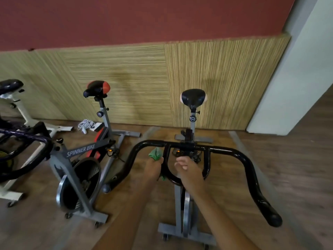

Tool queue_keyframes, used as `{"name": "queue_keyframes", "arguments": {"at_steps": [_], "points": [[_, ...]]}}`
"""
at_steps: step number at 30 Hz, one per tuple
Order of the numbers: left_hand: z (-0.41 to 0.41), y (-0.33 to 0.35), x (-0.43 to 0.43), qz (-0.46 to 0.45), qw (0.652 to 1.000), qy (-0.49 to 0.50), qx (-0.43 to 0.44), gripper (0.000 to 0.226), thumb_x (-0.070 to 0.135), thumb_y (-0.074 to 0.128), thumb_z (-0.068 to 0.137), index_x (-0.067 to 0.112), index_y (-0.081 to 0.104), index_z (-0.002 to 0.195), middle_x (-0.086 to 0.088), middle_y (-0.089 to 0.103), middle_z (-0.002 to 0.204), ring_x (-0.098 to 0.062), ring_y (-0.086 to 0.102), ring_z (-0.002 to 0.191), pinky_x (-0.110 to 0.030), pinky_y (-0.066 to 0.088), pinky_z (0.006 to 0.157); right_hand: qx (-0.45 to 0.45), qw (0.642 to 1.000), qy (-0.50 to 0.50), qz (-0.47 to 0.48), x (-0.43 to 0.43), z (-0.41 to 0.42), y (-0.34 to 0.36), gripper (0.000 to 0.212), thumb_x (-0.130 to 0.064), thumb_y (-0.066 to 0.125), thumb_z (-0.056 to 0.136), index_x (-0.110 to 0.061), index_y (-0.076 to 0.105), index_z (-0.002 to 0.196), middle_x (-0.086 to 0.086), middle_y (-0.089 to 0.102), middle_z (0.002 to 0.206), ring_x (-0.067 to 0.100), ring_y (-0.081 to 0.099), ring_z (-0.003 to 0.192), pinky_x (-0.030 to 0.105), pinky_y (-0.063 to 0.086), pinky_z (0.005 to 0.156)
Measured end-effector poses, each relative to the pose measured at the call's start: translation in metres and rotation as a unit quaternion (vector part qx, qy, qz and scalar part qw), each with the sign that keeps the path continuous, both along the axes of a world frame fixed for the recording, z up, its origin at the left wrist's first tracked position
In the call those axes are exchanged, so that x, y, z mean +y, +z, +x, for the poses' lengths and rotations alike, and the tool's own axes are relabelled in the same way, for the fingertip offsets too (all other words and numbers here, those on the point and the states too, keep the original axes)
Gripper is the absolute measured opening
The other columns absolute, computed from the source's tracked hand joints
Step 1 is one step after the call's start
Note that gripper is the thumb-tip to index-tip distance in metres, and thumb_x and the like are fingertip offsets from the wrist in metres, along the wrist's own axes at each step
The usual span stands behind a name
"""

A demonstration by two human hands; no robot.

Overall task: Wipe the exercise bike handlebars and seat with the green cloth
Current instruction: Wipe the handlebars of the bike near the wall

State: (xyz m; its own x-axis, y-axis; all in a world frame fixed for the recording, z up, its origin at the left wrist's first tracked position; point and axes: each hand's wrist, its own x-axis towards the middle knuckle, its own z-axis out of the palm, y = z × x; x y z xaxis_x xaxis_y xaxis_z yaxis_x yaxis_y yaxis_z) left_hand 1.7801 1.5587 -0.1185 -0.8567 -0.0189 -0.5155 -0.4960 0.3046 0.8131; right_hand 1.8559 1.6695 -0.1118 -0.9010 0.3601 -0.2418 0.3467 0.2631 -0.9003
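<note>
Against the wall, three exercise bikes [191, 159], three seats [193, 98], one green cloth [155, 153].

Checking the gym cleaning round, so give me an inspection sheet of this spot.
Surface: wood-look floor.
Job's things: green cloth against the black handlebars; seat beyond.
Clutter: nothing seen besides the cord.
Hands: left hand grips the cloth; right hand loosely curled by the centre loop, holding nothing.
Cables: white coiled cord on the floor.
Surroundings: grey Spinner Bike to the left; reed-panelled wall.
</note>
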Motion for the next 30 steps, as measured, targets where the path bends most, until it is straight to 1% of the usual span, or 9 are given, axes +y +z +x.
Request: {"name": "queue_keyframes", "arguments": {"at_steps": [6,8,12,15,18,22,25,28,30], "points": [[0.029,0.047,-0.007,0.039,0.997,0.022,0.069,0.009,0.017,0.058,0.099,0.021,0.060,0.091,-0.007,0.066,0.097,-0.025,0.064,0.093,-0.040,0.052,0.084,0.018,0.997,0.059,-0.034,0.020,0.001,0.029,0.025,-0.026,0.061,0.099,-0.023,0.062,0.124,-0.010,0.062,0.113,0.008,0.059,0.111,0.012,0.042,0.079],[0.041,0.053,-0.005,0.103,0.994,0.020,0.042,0.003,0.017,0.061,0.097,0.017,0.063,0.099,-0.009,0.068,0.102,-0.028,0.066,0.099,-0.043,0.054,0.089,0.043,0.993,0.106,-0.017,0.016,0.008,0.040,0.031,-0.026,0.064,0.096,-0.026,0.060,0.126,-0.012,0.058,0.118,0.004,0.057,0.111,0.014,0.043,0.086],[0.054,0.069,0.000,0.244,0.969,0.011,-0.044,0.022,0.021,0.064,0.095,0.008,0.066,0.114,-0.015,0.071,0.110,-0.029,0.068,0.104,-0.043,0.057,0.087,0.074,0.983,0.166,0.025,0.014,0.022,0.049,0.045,-0.022,0.074,0.089,-0.028,0.054,0.129,-0.004,0.050,0.123,0.004,0.053,0.109,0.008,0.041,0.086],[0.060,0.075,0.002,0.239,0.970,-0.022,-0.040,0.031,0.036,0.061,0.096,0.013,0.068,0.117,-0.014,0.072,0.113,-0.028,0.069,0.105,-0.044,0.057,0.089,0.070,0.989,0.124,-0.040,0.021,0.034,0.052,0.054,-0.033,0.078,0.085,-0.027,0.050,0.130,-0.008,0.051,0.121,-0.001,0.053,0.106,0.009,0.046,0.081],[0.062,0.081,0.012,0.203,0.969,-0.134,-0.033,0.042,0.052,0.048,0.099,0.019,0.071,0.112,-0.011,0.073,0.113,-0.025,0.069,0.108,-0.047,0.054,0.098,0.073,0.994,0.070,-0.046,0.028,0.047,0.058,0.069,-0.037,0.084,0.076,-0.024,0.046,0.133,-0.007,0.055,0.120,0.003,0.056,0.108,0.013,0.050,0.080],[0.061,0.101,0.044,0.126,0.966,-0.224,0.009,0.045,0.057,0.045,0.099,0.021,0.072,0.105,-0.006,0.074,0.104,-0.020,0.071,0.099,-0.043,0.056,0.095,0.114,0.985,-0.013,-0.128,0.053,0.068,0.061,0.050,-0.021,0.075,0.088,-0.020,0.050,0.131,-0.003,0.066,0.120,0.010,0.065,0.111,0.027,0.056,0.089],[0.059,0.115,0.071,0.106,0.959,-0.263,0.010,0.048,0.060,0.046,0.097,0.020,0.073,0.098,-0.001,0.076,0.094,-0.018,0.073,0.089,-0.037,0.058,0.085,0.139,0.946,-0.135,-0.259,0.090,0.091,0.068,0.025,-0.011,0.065,0.094,-0.016,0.065,0.119,0.001,0.076,0.107,0.019,0.071,0.104,0.033,0.059,0.084],[0.055,0.119,0.100,0.124,0.955,-0.270,0.003,0.052,0.065,0.049,0.092,0.021,0.074,0.105,-0.004,0.074,0.112,-0.023,0.070,0.104,-0.047,0.051,0.100,0.152,0.902,-0.182,-0.361,0.124,0.111,0.079,0.027,-0.010,0.066,0.088,-0.006,0.069,0.115,0.011,0.076,0.105,0.024,0.073,0.096,0.039,0.062,0.081],[0.066,0.129,0.141,0.151,0.943,-0.298,-0.003,0.048,0.061,0.049,0.095,0.021,0.076,0.097,-0.004,0.075,0.109,-0.022,0.071,0.104,-0.046,0.051,0.101,0.177,0.885,-0.211,-0.375,0.157,0.133,0.089,0.033,-0.016,0.068,0.083,-0.006,0.069,0.114,0.012,0.075,0.107,0.024,0.073,0.095,0.035,0.062,0.076]]}}
